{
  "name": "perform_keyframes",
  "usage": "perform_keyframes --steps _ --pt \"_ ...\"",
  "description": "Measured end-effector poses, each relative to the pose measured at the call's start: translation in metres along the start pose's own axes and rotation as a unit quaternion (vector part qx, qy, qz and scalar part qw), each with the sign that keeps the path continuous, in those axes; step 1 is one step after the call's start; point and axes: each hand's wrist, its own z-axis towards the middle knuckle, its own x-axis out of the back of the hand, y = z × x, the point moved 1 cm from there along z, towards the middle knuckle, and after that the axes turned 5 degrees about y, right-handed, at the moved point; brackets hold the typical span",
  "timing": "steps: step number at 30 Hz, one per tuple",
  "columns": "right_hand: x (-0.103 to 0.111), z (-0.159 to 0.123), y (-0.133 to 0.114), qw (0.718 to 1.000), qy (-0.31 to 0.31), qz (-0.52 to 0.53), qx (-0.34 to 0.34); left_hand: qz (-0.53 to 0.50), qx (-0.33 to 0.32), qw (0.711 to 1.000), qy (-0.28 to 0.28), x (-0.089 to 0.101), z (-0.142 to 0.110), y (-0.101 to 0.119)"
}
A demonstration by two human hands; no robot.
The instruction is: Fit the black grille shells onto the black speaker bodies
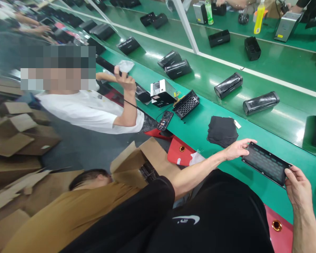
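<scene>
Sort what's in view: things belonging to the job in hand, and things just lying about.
Job in hand:
- black panel, held by the left hand and right hand
- probably the stack of black sheets nearby

Apparently just lying about:
- phone
- yellow bottle
- green bottle

That black top (223, 211) at the bottom centre of the frame carries, I notice, a pale swoosh (196, 220) with a small mark (183, 221) beside it. The left sleeve (158, 191) is short; left hand (237, 149) and right hand (300, 188) are bare.
</scene>
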Motion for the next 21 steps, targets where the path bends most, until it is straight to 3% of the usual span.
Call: perform_keyframes --steps 16,21 --pt "-0.005 0.007 -0.01 0.998 0.016 0.02 -0.06 -0.047 0.007 0.999 -0.027 0.005 0.007 -0.001" --pt "-0.005 0.014 -0.013 0.998 0.015 0.02 -0.056 -0.113 0.012 0.993 -0.029 0.009 0.007 -0.003"
